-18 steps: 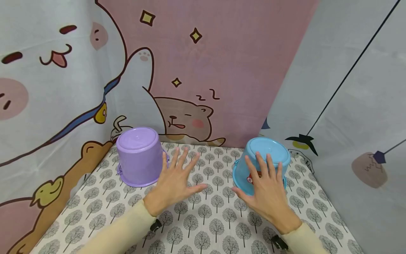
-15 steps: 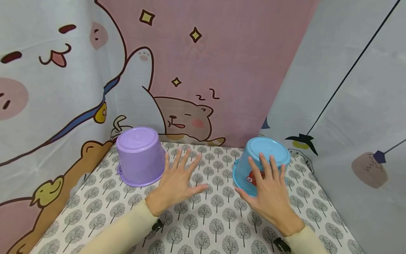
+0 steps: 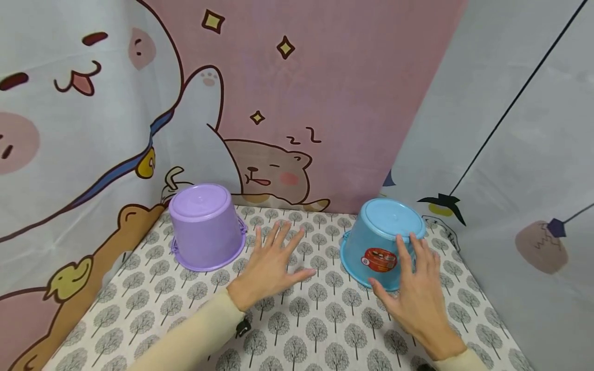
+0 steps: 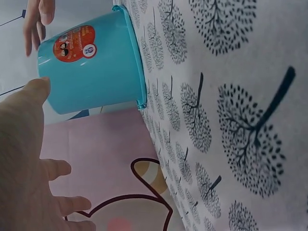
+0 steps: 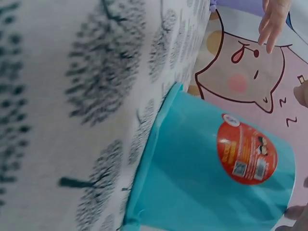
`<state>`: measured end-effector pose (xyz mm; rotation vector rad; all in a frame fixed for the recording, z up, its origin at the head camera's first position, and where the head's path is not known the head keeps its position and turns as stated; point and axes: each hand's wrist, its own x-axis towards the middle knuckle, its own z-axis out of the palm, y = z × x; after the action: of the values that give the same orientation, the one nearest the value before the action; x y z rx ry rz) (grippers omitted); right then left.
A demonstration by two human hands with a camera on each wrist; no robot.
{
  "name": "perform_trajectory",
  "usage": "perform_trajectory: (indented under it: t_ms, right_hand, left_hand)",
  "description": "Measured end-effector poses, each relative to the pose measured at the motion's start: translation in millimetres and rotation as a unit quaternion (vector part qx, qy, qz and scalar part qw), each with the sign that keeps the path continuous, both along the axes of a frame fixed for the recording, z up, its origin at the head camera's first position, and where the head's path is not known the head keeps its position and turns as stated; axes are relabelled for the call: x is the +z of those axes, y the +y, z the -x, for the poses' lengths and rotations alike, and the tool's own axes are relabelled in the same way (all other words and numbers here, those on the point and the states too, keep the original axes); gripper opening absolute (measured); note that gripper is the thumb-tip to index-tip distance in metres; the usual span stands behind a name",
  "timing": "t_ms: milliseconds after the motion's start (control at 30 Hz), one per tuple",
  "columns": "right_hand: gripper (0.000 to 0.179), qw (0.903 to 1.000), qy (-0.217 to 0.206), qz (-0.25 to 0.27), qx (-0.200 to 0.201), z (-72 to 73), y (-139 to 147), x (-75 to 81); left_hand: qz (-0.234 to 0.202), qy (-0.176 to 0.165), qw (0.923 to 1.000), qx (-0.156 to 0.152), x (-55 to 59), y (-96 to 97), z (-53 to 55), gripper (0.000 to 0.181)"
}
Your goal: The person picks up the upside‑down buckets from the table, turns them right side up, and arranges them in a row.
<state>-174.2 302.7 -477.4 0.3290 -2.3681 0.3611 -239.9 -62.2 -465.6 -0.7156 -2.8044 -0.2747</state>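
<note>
Upside down at the right stands a blue bucket (image 3: 362,245) with a red oval sticker (image 3: 379,259), its base facing up. The right hand (image 3: 417,296) is in front of its right side, fingers spread and nearly straight; whether the fingertips touch it cannot be told. A purple bucket (image 3: 206,234), also upturned, is at the left. To its right the left hand (image 3: 269,268) hovers with fingers spread, holding nothing. In the left wrist view, the left hand (image 4: 24,149) appears apart from the blue bucket (image 4: 96,67). The right wrist view has the blue bucket (image 5: 202,163) close up.
A white cloth with tree prints (image 3: 297,309) covers the table under both buckets. Behind it hangs a pink cartoon curtain (image 3: 352,93), with pale grey-white fabric (image 3: 524,154) on the right. The purple bucket is near the left back corner.
Both hands have shifted to the right, the right hand more, uncovering the sticker on the blue bucket. Neither bucket has moved on the table; the head view has tilted slightly.
</note>
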Motion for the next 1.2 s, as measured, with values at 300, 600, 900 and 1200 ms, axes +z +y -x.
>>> perform_trajectory:
  t_ms: [300,600,900,1200]
  right_hand:
    - [0.129,0.9979,-0.039,0.045,-0.024,-6.9,20,-11.6]
    - [0.137,0.9824,-0.17,0.041,-0.065,-5.7,37,-16.4]
    - [0.135,0.9678,-0.241,0.018,-0.07,-0.4,52,-23.5]
    - [0.128,0.9556,-0.286,-0.003,-0.072,5.7,60,-24.3]
  left_hand:
    - [-0.007,-0.015,0.9998,-0.011,-9.2,17.2,10.6,0.104]
    - [-0.015,-0.039,0.9987,-0.028,-16.6,34.8,27.0,0.103]
    - [-0.044,-0.083,0.9945,-0.045,-31.3,52.2,43.5,0.099]
    - [-0.034,-0.108,0.9915,-0.064,-39.5,69.4,61.5,0.1]
